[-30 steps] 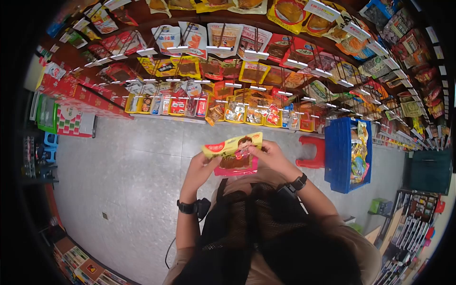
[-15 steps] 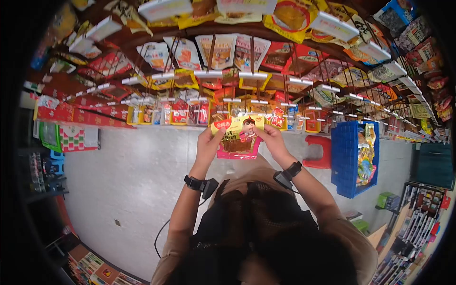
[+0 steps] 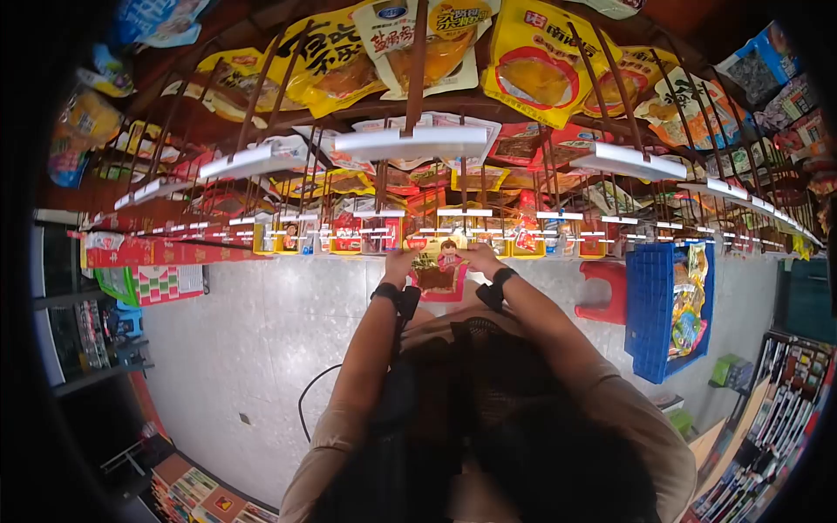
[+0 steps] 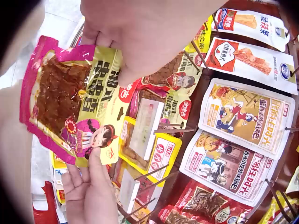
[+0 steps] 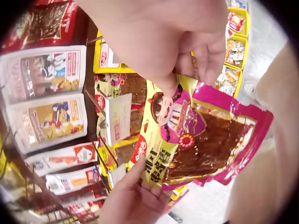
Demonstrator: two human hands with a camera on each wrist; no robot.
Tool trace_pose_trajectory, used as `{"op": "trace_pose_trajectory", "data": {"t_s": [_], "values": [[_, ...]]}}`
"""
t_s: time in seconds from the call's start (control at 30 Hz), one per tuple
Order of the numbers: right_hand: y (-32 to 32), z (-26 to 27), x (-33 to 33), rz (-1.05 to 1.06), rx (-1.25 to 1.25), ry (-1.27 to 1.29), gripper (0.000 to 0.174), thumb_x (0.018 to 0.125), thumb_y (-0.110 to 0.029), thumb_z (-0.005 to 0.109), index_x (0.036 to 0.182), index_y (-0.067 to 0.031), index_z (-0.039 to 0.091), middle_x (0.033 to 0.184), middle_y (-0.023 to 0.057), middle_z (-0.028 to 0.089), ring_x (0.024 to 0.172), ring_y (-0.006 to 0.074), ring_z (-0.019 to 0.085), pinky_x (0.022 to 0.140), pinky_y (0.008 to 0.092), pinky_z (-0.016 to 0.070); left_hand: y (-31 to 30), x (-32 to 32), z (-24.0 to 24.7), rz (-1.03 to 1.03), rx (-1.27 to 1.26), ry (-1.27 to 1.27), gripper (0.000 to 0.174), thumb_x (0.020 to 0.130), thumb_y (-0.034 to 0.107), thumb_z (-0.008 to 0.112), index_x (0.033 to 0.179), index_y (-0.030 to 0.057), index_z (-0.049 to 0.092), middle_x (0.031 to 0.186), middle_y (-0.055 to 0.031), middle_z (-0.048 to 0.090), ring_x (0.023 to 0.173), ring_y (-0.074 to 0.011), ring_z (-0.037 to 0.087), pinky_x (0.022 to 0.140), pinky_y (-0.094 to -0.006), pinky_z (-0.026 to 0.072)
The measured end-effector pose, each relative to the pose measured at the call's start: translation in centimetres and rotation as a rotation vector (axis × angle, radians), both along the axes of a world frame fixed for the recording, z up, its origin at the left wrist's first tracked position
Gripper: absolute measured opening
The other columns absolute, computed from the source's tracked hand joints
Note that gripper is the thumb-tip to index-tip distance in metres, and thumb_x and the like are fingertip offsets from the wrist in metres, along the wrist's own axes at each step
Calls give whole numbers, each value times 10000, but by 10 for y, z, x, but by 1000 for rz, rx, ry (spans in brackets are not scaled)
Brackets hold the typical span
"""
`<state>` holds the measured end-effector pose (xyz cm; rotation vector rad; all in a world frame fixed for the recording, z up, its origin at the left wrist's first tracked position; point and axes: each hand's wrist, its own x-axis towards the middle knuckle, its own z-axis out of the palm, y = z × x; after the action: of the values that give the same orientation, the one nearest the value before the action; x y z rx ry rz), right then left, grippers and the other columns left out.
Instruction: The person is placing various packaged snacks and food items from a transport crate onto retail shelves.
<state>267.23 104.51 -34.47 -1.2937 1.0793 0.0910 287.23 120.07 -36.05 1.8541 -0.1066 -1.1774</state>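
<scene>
A pink and yellow snack packet with a clear window, brown strips inside and a cartoon girl is held in front of the shelf. My left hand pinches one upper corner, and my right hand pinches the other, thumbs on the printed front. In the left wrist view the packet overlaps hanging packets of the same design. The right wrist view shows its hang hole strip facing the hooks, beside a white price tag. Part of each hand's fingers is hidden behind the packet.
Rows of metal hooks with price tags jut out above my hands, hung with snack bags. Yellow bins line the shelf bottom. To the right stand a red stool and a blue crate of packets.
Both arms have stretched forward, carrying the packet from near my body to the shelf front. The packet's face has come into fuller view. My head view has moved closer to the upper hooks.
</scene>
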Motion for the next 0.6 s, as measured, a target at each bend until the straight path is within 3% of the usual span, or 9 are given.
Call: {"op": "trace_pose_trajectory", "data": {"t_s": [0.07,0.1,0.17,0.2,0.27,0.37,0.4,0.5,0.6], "values": [[-5,-6,7,-62,-27,42,518,748,-522,768,757,-17,657,644,55,587,594,162,599,511,309,479,-14,6,-4,-49,-49,-93,365,818,341,768,905,-6,698,736,-40,662,616,-114,575,501,-314,420],[-3,9,13,-146,-8,43,501,754,-508,759,769,-15,666,632,62,600,594,161,608,515,324,473,-17,9,-4,-77,-68,-142,372,809,352,774,874,-7,696,701,-37,648,590,-111,554,480,-327,402],[0,-33,19,-125,-224,86,473,767,-489,743,788,-21,676,654,66,635,598,155,617,534,331,474,-24,19,-10,-89,-107,-228,335,834,323,755,860,-6,699,686,-21,643,609,-94,548,527,-312,424],[1,-73,19,-104,-160,134,345,864,-393,718,1014,-82,715,838,-9,687,695,83,617,588,266,523,-24,21,-9,-71,-124,-211,329,840,316,751,875,-7,700,704,-19,651,616,-91,550,540,-307,429],[7,-47,17,-214,-106,-56,293,931,-285,661,1096,-46,693,939,11,701,790,77,631,702,246,519,-28,17,9,-44,-190,-180,268,880,273,727,919,8,712,769,-8,672,665,-67,556,599,-268,439],[11,-39,9,-335,-68,-295,262,967,-204,617,1133,-8,671,998,20,696,884,81,630,815,233,496,-23,16,13,5,-310,67,289,882,295,734,989,27,716,893,21,683,800,-75,572,737,-263,450],[18,-34,7,-383,-41,-376,256,973,-185,607,1138,2,665,1011,22,694,910,82,628,844,230,487,-17,17,16,-61,-322,142,251,896,323,718,972,83,723,862,40,669,779,-64,566,726,-252,435],[30,-22,8,-486,-39,-445,246,977,-158,599,1152,4,662,1031,32,695,937,90,625,880,228,475,-11,16,19,-66,-209,120,219,919,247,698,1022,54,715,842,39,669,733,-46,567,663,-236,438],[36,-14,13,-640,-27,-370,193,956,-180,638,1051,-20,686,898,-15,665,794,51,571,734,212,458,-15,23,11,-86,-115,154,262,914,320,695,1018,80,717,804,49,636,699,-46,534,615,-244,410]]}}
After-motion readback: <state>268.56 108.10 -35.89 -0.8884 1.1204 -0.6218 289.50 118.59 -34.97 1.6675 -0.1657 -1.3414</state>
